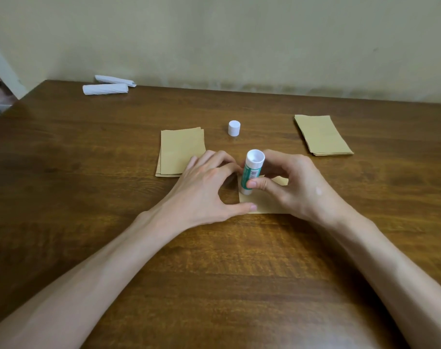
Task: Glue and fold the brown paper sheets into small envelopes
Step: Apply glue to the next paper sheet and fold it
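The right hand [297, 182] grips the glue stick [252, 172] tip-down on the brown sheet [262, 205], likely to spread glue. The left hand [204, 187] presses the sheet's nine o'clock edge, probably against sliding. The cap [234, 128] stands clear at twelve o'clock.

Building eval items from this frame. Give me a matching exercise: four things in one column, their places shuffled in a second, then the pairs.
Things:
1. glue stick
2. cap
3. sheet
4. white rolls

Places:
A. far left, by the back edge of the table
B. held in the right hand
C. touched by the thumb of the left hand
D. standing alone, untouched

Pairs: 1-B, 2-D, 3-C, 4-A
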